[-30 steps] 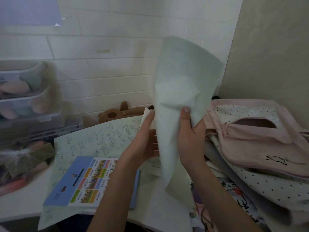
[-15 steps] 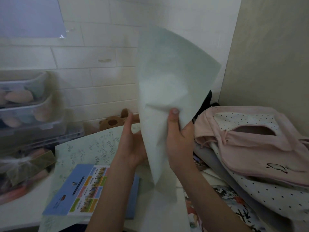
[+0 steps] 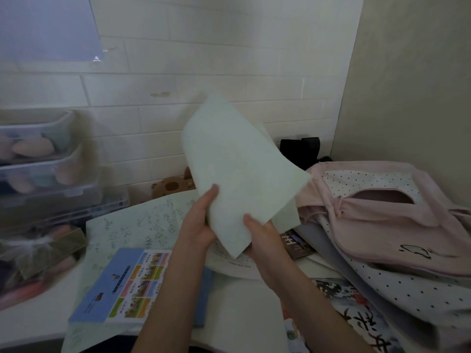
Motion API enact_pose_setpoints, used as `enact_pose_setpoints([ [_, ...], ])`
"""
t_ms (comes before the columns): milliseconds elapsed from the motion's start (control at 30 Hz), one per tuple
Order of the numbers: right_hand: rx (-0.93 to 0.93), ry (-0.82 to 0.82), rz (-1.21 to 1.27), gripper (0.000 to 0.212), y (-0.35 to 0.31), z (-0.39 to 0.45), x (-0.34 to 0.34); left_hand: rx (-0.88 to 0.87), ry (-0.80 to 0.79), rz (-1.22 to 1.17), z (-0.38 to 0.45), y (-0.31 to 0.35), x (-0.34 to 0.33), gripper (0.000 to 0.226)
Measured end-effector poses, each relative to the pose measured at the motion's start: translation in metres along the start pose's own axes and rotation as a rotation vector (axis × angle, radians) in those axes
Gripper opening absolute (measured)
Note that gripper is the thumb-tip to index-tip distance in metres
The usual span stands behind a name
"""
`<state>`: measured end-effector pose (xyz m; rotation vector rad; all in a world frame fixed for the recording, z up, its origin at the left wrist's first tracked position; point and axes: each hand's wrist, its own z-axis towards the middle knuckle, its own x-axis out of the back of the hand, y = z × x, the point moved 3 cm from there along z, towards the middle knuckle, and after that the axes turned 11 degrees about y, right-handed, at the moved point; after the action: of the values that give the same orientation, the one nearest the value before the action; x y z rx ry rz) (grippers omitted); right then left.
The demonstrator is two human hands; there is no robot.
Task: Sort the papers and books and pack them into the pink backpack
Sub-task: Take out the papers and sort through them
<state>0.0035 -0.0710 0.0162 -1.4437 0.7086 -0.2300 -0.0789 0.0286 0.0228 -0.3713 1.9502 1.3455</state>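
Ideally, with both the left hand (image 3: 201, 220) and right hand (image 3: 265, 233) pinching the pale green sheet (image 3: 237, 169) just left of the pink backpack (image 3: 377, 215), square its curl before sliding it in.

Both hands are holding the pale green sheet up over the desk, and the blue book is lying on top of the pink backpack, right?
Not quite. The head view shows the blue book lying on the scribbled paper on the desk, left of the pink backpack, not on it. Both the left hand and right hand do hold the pale green sheet.
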Motion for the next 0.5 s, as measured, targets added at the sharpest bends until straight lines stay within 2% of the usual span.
enact_pose_setpoints([
  [67, -0.029, 0.055, -0.004, 0.043, 0.008, 0.006, 0.015, -0.037, 0.159, 0.092, 0.006, 0.000, 0.016, 0.046],
  [133, 0.013, 0.133, -0.050, 0.055, 0.007, 0.016, 0.037, -0.168, 0.257, 0.259, 0.011, 0.011, 0.032, 0.045],
  [200, 0.110, 0.131, -0.343, 0.074, 0.002, 0.030, 0.062, -0.304, 0.349, 0.531, 0.012, 0.026, 0.047, 0.062],
  [267, 0.179, 0.019, -0.850, 0.087, 0.003, 0.045, 0.085, -0.351, 0.397, 0.850, 0.014, 0.036, 0.058, 0.079],
  [333, 0.188, -0.076, -1.251, 0.082, 0.012, 0.053, 0.104, -0.332, 0.390, 1.147, 0.019, 0.038, 0.063, 0.079],
  [433, 0.308, -0.031, -1.461, 0.064, 0.023, 0.057, 0.116, -0.290, 0.337, 1.374, 0.025, 0.028, 0.062, 0.079],
  [500, 0.469, 0.052, -1.573, 0.051, 0.023, 0.057, 0.116, -0.311, 0.279, 1.364, 0.028, 0.019, 0.060, 0.084],
])
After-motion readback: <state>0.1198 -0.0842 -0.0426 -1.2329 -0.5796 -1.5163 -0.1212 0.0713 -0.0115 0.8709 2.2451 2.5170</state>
